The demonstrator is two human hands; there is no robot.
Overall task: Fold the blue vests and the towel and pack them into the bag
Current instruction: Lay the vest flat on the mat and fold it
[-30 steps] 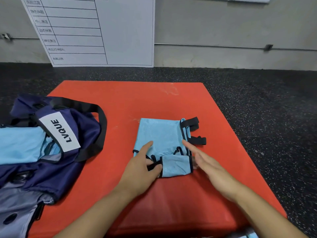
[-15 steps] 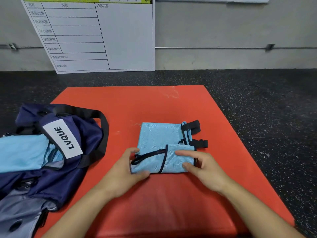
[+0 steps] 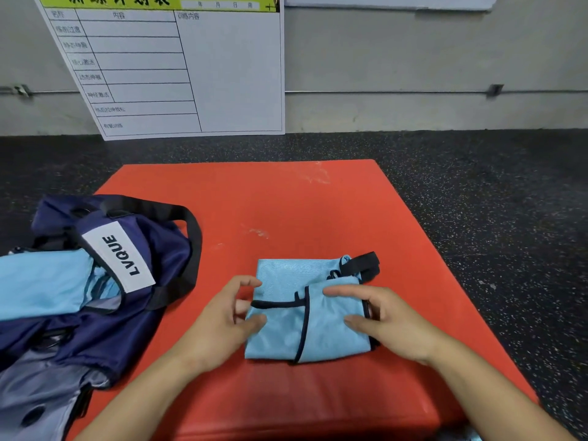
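A light blue vest (image 3: pixel 286 332) with dark piping and black straps lies folded into a small rectangle on the red mat (image 3: pixel 286 202). My left hand (image 3: pixel 219 323) is at its left edge, thumb on the cloth and fingers curled at the side of the fold. My right hand (image 3: pixel 385 323) grips the vest's right edge, its forefinger stretched across the top layer. At the left lies the navy bag (image 3: pixel 159 259) with a white LVQUE label, open, with light blue cloth (image 3: pixel 41 284) inside it.
The mat lies on dark speckled floor (image 3: pixel 493 218). A white board (image 3: pixel 178 68) with a printed table leans against the grey wall behind. A grey part of the bag (image 3: pixel 35 393) lies at the bottom left.
The vest's near part has been folded up over the rest, making a smaller bundle. Both hands have moved from its near edge to its left and right sides.
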